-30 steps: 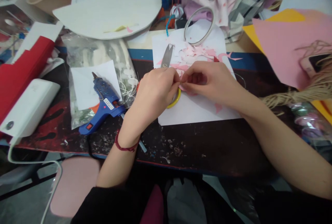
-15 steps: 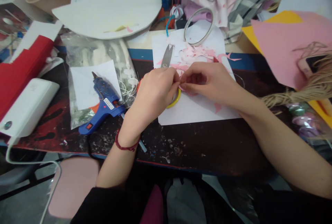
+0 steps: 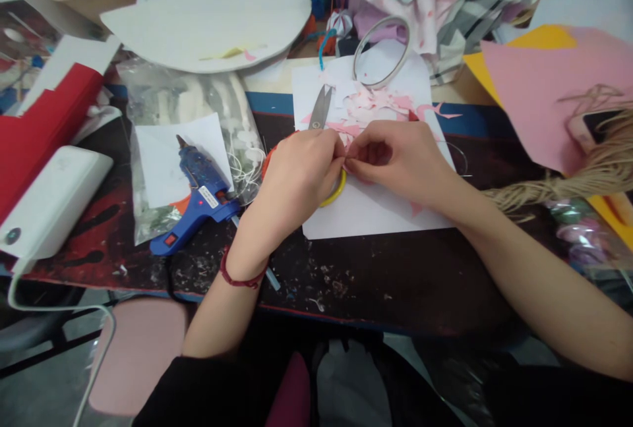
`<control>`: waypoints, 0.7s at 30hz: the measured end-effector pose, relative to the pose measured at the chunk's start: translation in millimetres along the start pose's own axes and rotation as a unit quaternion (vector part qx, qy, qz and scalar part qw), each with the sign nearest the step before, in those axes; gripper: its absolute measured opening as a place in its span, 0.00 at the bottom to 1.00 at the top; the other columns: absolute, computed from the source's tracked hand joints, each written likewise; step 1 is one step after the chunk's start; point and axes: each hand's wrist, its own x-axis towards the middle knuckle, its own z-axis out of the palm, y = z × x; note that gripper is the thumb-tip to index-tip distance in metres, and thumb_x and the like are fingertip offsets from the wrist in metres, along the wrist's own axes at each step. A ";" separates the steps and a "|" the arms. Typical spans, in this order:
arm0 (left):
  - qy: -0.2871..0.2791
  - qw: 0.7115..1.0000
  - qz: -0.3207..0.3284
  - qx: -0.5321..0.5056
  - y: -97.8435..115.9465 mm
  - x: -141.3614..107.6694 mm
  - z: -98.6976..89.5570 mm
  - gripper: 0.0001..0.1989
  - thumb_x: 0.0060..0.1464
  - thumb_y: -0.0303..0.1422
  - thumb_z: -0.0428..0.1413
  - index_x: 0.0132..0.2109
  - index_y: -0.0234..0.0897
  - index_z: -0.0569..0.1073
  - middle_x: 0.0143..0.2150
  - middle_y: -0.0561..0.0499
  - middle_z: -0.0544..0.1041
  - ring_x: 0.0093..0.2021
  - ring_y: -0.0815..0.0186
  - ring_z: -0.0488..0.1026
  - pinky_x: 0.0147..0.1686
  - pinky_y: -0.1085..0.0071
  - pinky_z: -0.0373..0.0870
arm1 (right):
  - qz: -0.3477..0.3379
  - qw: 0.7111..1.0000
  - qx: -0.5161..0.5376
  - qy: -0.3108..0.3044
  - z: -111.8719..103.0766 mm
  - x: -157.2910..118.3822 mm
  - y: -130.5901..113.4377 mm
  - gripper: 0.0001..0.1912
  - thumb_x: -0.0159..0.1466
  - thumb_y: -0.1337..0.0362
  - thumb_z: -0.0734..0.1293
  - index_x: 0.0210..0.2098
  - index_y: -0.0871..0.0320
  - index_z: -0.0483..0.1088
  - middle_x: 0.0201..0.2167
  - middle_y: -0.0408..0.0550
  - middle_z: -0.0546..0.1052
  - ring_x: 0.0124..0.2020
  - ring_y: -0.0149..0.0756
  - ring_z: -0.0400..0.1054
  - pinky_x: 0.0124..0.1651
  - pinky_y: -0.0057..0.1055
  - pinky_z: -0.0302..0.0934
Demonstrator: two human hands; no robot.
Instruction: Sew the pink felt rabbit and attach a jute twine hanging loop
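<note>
My left hand (image 3: 306, 167) and my right hand (image 3: 400, 157) meet fingertip to fingertip over a white sheet of paper (image 3: 366, 219). Both are closed in a pinch on what looks like a small piece of pink paper, mostly hidden by the fingers. Under my left hand lie scissors (image 3: 320, 111), blades pointing away and slightly parted; a yellow-lined handle loop shows below the fingers. Torn pink paper scraps (image 3: 378, 105) are heaped just beyond my hands. Behind them a thin roll of tape (image 3: 355, 66) rests at a tilt on the sheet.
A blue hot glue gun (image 3: 205, 180) lies left on a plastic bag (image 3: 143, 94). Farther left are a white power bank (image 3: 59, 199) and red sheets (image 3: 64, 107). A white board (image 3: 208, 31) stands behind. To the right are pink paper (image 3: 539, 97) and twine (image 3: 558, 183).
Both hands stay pinched together in nearly the same place. The pink bit at the fingertips shows less now, and my right fingers have shifted slightly. The view has moved a little.
</note>
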 end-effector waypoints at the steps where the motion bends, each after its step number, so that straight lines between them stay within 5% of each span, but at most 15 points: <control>1: -0.002 1.000 0.000 -0.001 0.1 0.1 -0.1 0.04 0.62 0.28 0.54 0.40 0.35 0.75 0.36 0.47 0.79 0.34 0.63 0.74 0.36 0.65 0.66 | 0.000 1.000 -0.004 0.003 1.0 -0.2 -0.6 0.02 0.60 0.63 0.72 0.31 0.53 0.76 0.28 0.45 0.78 0.29 0.38 0.71 0.35 0.37 0.63; 7: 0.000 1.000 0.010 0.000 -2.4 -0.4 0.6 0.06 0.64 0.28 0.53 0.41 0.35 0.75 0.36 0.46 0.79 0.35 0.62 0.74 0.36 0.65 0.65 | -0.007 0.999 -0.029 0.034 4.8 -1.4 -0.6 0.01 0.59 0.65 0.71 0.32 0.55 0.76 0.28 0.45 0.78 0.30 0.38 0.71 0.36 0.37 0.63; 21: 0.009 0.998 -0.019 -0.055 -0.9 -0.8 -1.1 0.04 0.62 0.28 0.56 0.39 0.36 0.76 0.34 0.49 0.80 0.32 0.65 0.74 0.34 0.65 0.66 | 0.004 0.999 0.036 -0.009 -2.9 -0.9 2.3 0.02 0.61 0.67 0.72 0.34 0.54 0.77 0.27 0.43 0.79 0.29 0.37 0.72 0.34 0.36 0.63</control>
